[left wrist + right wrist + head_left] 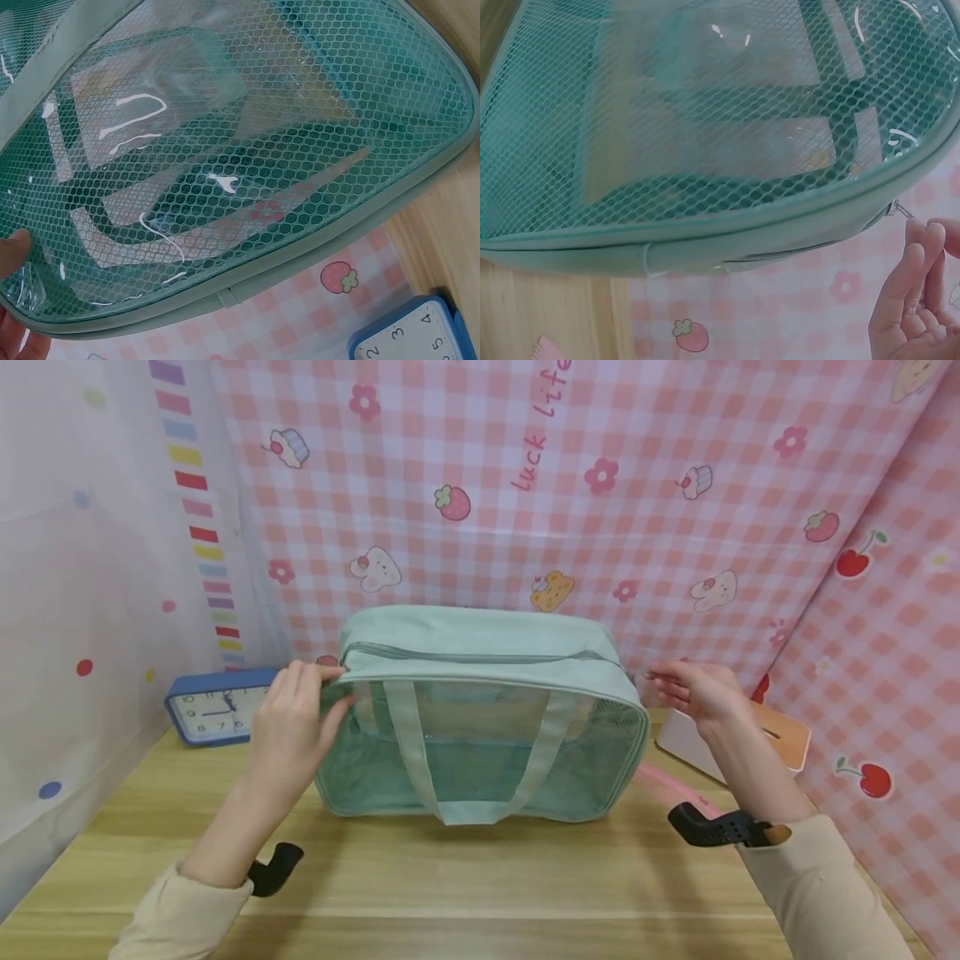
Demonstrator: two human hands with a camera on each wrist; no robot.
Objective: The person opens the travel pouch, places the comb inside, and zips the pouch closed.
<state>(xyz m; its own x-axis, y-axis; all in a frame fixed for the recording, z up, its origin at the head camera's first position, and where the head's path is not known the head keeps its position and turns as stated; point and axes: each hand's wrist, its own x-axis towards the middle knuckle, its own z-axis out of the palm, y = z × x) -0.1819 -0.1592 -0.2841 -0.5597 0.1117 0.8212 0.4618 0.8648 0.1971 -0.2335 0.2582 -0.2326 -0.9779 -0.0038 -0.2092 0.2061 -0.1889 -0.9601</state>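
A mint-green see-through mesh bag stands upright on the wooden table, its strap handle hanging down the front. At its upper left corner my left hand grips the edge, thumb in front and fingers behind. In the left wrist view, only that hand's fingertips show at the lower left. My right hand is beside the upper right end of the bag. Seen from the right wrist, its fingertips pinch the metal zipper pull. The zipper runs along the top and looks closed over most of its length.
A blue clock stands behind my left forearm. To the right is a white box with an orange-brown top, partly behind my right arm. A pink strip lies by the bag. Patterned cloth hangs behind the table.
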